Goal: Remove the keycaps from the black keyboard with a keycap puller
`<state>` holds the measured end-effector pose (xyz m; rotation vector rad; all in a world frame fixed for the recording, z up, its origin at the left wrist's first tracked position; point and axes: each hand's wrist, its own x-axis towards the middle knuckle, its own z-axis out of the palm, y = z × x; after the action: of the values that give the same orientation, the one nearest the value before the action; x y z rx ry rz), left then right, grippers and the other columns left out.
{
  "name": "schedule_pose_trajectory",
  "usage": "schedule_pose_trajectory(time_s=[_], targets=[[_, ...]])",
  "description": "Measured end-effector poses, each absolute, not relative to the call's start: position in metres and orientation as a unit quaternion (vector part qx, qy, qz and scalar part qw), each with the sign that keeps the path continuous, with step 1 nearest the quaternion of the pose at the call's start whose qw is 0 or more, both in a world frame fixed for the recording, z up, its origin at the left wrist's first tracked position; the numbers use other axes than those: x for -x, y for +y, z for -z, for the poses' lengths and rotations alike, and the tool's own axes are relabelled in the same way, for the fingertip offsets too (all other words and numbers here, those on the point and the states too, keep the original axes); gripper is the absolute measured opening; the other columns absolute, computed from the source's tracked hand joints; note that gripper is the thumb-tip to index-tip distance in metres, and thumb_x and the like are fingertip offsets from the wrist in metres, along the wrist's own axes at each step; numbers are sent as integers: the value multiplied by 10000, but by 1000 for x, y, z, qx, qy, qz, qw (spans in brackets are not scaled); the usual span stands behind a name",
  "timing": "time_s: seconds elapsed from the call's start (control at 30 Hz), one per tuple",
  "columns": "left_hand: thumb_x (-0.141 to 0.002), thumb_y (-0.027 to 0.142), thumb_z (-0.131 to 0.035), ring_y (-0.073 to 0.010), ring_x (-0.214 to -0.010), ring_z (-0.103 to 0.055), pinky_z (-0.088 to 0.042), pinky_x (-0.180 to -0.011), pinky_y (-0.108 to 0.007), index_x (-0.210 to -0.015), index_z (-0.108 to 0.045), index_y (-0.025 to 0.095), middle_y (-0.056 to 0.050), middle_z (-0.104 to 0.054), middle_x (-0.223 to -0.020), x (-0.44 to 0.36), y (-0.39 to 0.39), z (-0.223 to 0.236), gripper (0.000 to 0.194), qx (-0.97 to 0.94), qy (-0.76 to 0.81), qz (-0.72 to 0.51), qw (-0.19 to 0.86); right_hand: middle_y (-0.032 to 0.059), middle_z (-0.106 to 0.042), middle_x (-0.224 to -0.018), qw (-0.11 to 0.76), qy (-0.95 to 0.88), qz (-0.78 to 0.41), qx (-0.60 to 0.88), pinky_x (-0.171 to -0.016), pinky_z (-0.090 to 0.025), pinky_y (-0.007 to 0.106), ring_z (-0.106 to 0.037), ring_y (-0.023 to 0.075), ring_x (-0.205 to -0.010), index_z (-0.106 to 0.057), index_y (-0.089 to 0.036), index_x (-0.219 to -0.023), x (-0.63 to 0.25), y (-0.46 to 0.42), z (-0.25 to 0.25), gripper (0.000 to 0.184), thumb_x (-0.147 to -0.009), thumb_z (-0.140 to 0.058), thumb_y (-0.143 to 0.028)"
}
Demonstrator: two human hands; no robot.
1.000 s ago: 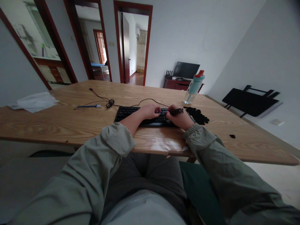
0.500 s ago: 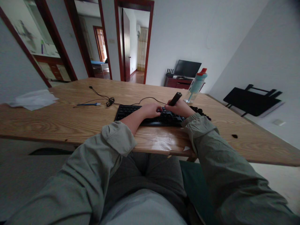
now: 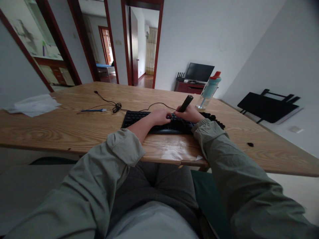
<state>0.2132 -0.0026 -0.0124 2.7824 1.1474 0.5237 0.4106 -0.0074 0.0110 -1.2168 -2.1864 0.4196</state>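
A black keyboard [image 3: 139,119] lies on the wooden table [image 3: 74,126] in front of me. My left hand [image 3: 160,117] rests on its keys with the fingers curled down onto them. My right hand [image 3: 190,114] is closed round a dark stick-shaped tool [image 3: 185,103], which points up and to the right, its lower end at the keys. A heap of loose black keycaps [image 3: 214,119] lies just right of the keyboard, partly hidden by my right sleeve.
A teal water bottle [image 3: 208,90] with a red cap stands behind the keycaps. The keyboard's cable [image 3: 117,107] and a blue pen [image 3: 93,110] lie to the left, white paper [image 3: 32,104] at the far left. One stray keycap [image 3: 250,144] sits near the right edge.
My right hand has turned the tool from lying flat to pointing upward and has shifted a little further back over the keyboard. The left hand has stayed on the keys.
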Motion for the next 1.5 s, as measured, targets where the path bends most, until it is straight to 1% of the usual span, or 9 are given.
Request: schedule_pose_trajectory(time_s=[0.2,0.37,0.57,0.73,1.07,1.2,1.33,1.4,1.5], targets=[[-790,288,-537,-184,-779,-643,-470,-721,-269,-973,-742,216,-44,-733,-882,-213,-3,11,284,-907,388,-158,34,21,-585,-600,296,-821,-173,457,-566,-394,273,-510,141,-592,-632,-160,-698,-412,2,-3,236,-703,-631,-396],[-797,313,-535,-201,-811,-645,-468,-738,-286,-1002,-738,227,-45,-731,-906,-211,-7,9,301,-906,392,-156,34,25,-604,-626,297,-824,-159,455,-580,-402,276,-520,144,-611,-643,-162,-697,-410,4,2,252,-682,-660,-413],[-806,311,-538,-204,-827,-640,-468,-743,-287,-927,-742,203,-59,-724,-910,-212,-9,7,260,-908,388,-154,27,14,-592,-612,300,-820,-145,465,-567,-389,269,-509,135,-600,-616,-168,-666,-407,5,4,243,-667,-683,-401],[-815,315,-532,-200,-795,-636,-459,-721,-285,-978,-740,207,-57,-726,-875,-212,-8,7,286,-908,390,-149,34,22,-594,-618,339,-803,-128,473,-572,-386,278,-502,136,-595,-610,-164,-650,-407,8,13,217,-674,-660,-374],[-818,339,-538,-207,-856,-639,-469,-759,-289,-1088,-736,240,-49,-731,-942,-210,-5,13,349,-909,383,-160,31,19,-571,-599,388,-770,-127,490,-590,-392,290,-511,148,-602,-582,-175,-620,-407,11,24,215,-699,-575,-375],[-820,359,-545,-213,-906,-639,-471,-778,-290,-1105,-733,249,-52,-725,-1005,-209,-5,13,359,-907,387,-164,21,19,-574,-591,385,-756,-154,507,-589,-412,283,-524,151,-605,-568,-184,-613,-405,7,21,189,-695,-567,-354],[-823,347,-549,-200,-863,-640,-472,-768,-281,-1115,-729,249,-44,-729,-969,-210,-6,12,357,-906,393,-155,28,26,-591,-587,381,-746,-168,520,-582,-423,281,-534,152,-591,-576,-182,-615,-404,5,19,185,-710,-567,-341],[-825,338,-547,-201,-852,-639,-473,-760,-282,-1105,-733,242,-47,-730,-961,-210,-7,12,350,-908,389,-155,29,26,-589,-588,384,-750,-154,516,-585,-418,283,-534,150,-588,-576,-179,-617,-403,4,19,189,-721,-564,-336],[-828,345,-544,-207,-877,-636,-472,-768,-285,-1109,-732,234,-56,-727,-984,-210,-8,11,356,-907,390,-158,23,25,-573,-589,377,-769,-94,508,-579,-389,288,-519,151,-589,-566,-181,-606,-403,1,21,208,-726,-570,-350]])
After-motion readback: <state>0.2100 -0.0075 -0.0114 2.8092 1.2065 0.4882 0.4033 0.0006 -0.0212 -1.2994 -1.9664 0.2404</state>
